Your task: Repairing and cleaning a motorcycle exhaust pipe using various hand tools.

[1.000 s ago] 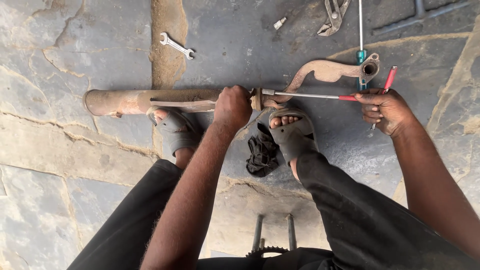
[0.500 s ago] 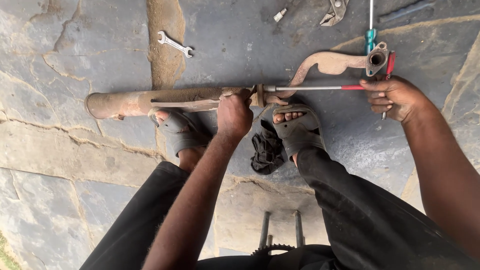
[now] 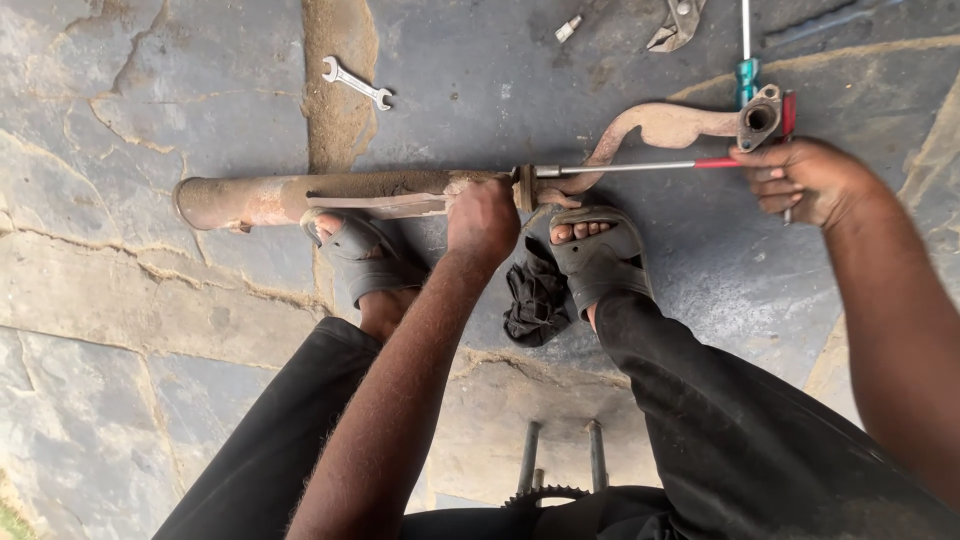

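The left hand (image 3: 482, 218) is closed around the near end of a rusty, dirt-caked metal pipe (image 3: 300, 195), which lies across the stone floor (image 3: 130, 330) and stretches away to the left of that hand. Just to the right of the left hand, a flange marks the pipe's end, and the thin steel shaft of a red-handled screwdriver (image 3: 640, 167) enters there. The right hand (image 3: 805, 182) grips the red handle at the far right, fingers curled around it, so the shaft runs level between the two hands.

Just below the pipe, two feet in grey sandals (image 3: 600, 255) rest on the floor, one beneath the left hand's left side, the other between the hands. A black rag (image 3: 535, 300) lies crumpled between the feet.

Just above the right hand lies a curved rusty lever arm (image 3: 665, 125) with a round eye at its end, beside a teal-handled screwdriver (image 3: 746, 60). Well above and left of the left hand lies an open-ended spanner (image 3: 356, 83); pliers (image 3: 675, 25) lie near the top edge.
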